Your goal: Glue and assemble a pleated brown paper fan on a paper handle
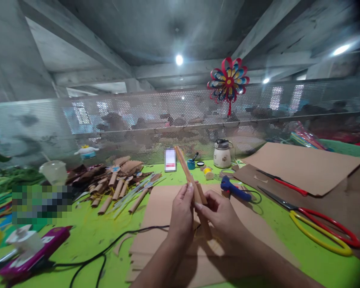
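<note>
Over a stack of brown paper sheets (159, 208), a long rolled brown paper tube (184, 166) slants up and away from me. My left hand (181, 212) is closed around its middle, thumb on top. From the other side, my right hand (220, 212) pinches a shorter brown paper piece (201, 194) lying against the tube; its fingertips meet the left thumb area. Whether that piece is fixed to the tube is hidden by my fingers. Thin yellow thread shows near the tube's upper end. A blue glue gun (234, 190) lies just beyond my right hand.
Large scissors (321, 228) and a red-handled tool (291, 186) lie at right. Left are a pile of paper tubes (117, 186), a purple power strip (36, 252) and a black cable (114, 242). A phone (170, 160), yellow thread spool (208, 173) and bottle (222, 155) stand behind.
</note>
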Motion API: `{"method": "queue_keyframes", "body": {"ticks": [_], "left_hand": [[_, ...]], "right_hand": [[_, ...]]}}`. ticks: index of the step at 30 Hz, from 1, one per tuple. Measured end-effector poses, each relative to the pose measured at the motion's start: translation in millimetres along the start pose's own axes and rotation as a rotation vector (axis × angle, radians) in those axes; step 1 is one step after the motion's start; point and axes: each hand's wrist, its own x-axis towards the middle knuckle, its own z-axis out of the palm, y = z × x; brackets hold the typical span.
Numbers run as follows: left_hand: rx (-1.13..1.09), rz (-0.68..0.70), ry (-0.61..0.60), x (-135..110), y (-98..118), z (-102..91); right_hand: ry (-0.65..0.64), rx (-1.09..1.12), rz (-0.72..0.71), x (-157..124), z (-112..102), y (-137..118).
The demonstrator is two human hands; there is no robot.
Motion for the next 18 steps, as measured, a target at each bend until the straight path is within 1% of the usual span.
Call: {"method": "queue_keyframes", "body": {"ticks": [3, 6, 14, 18], "left_hand": [[0.067, 0.007, -0.029, 1.5, 0.2, -2.0], [0.101, 0.001, -0.023, 3.8, 0.3, -4.5], [0.060, -0.008, -0.056, 10.6, 1.8, -10.2], [0.093, -0.034, -0.087, 11.4, 2.9, -12.1]], "right_hand": [[-0.008, 0.007, -0.004, 1.7, -4.1, 2.0], [-0.016, -0.002, -0.005, 3.0, -7.8, 4.3], [-0.056, -0.008, 0.037, 5.3, -14.6, -3.0], [-0.059, -0.005, 0.036, 5.8, -16.5, -4.8]]}}
